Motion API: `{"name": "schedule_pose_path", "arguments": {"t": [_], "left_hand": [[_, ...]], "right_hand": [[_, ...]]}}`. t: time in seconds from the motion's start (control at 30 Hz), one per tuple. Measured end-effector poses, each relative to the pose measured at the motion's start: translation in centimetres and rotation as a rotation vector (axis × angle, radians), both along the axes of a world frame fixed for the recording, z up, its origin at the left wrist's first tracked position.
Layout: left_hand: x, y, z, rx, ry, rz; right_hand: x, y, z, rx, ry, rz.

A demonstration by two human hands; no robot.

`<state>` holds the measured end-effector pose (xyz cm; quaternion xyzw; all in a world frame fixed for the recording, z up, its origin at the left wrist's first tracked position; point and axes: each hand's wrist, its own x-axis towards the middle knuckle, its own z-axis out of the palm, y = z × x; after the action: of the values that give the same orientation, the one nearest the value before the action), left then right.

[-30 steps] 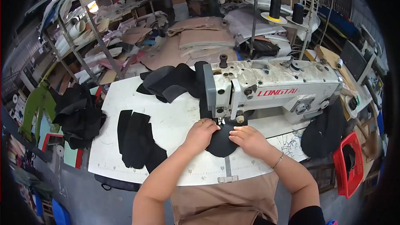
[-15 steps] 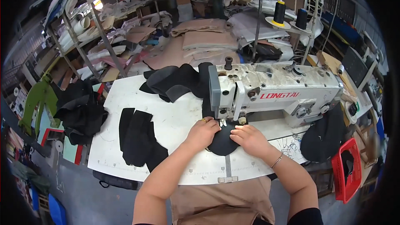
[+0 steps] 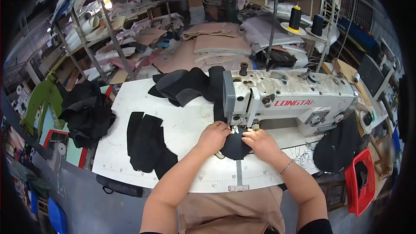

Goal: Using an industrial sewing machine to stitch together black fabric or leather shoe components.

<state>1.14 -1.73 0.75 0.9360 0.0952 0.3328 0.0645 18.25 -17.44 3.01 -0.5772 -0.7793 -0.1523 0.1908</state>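
A rounded black fabric piece (image 3: 236, 147) lies under the presser foot (image 3: 235, 130) of a white sewing machine (image 3: 286, 95). My left hand (image 3: 215, 136) holds its left edge beside the foot, fingers bent and pressed together. From the right, my right hand (image 3: 261, 144) grips the opposite edge, its thumb and fingers closed on the cloth. The needle point cannot be made out. Below the left fingers, a small pale curved object (image 3: 220, 155) peeks out from the fabric's edge. More black fabric (image 3: 190, 86) runs behind the machine head on the white tabletop (image 3: 195, 164).
Flat black cut pieces (image 3: 147, 143) lie on the table's left. Beyond its left edge hangs a black fabric pile (image 3: 86, 112) near a green machine (image 3: 43, 104). Dark cloth (image 3: 333, 149) and a red basket (image 3: 360, 182) are at right. Thread cones (image 3: 295, 19) stand behind.
The black piece has turned slightly under the foot and its near edge has drawn back toward the machine. A pale curved object now shows beside it. Both hands keep their hold.
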Motion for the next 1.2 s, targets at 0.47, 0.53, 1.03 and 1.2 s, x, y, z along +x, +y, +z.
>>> {"name": "schedule_pose_path", "arguments": {"t": [0.47,0.53,1.03,1.2], "left_hand": [[0.02,0.13,-0.14,0.009,0.027,0.008],[0.05,0.2,-0.22,-0.001,0.034,0.009],[0.12,0.33,-0.63,0.006,0.049,0.026],[0.21,0.13,-0.58,0.01,0.064,0.037]], "right_hand": [[-0.51,0.17,-0.26,-0.024,0.088,-0.043],[-0.66,0.2,0.01,-0.04,0.088,-0.062],[-0.71,0.28,-0.28,0.027,0.115,-0.038],[-0.57,0.19,-0.4,-0.006,0.118,-0.053]]}}
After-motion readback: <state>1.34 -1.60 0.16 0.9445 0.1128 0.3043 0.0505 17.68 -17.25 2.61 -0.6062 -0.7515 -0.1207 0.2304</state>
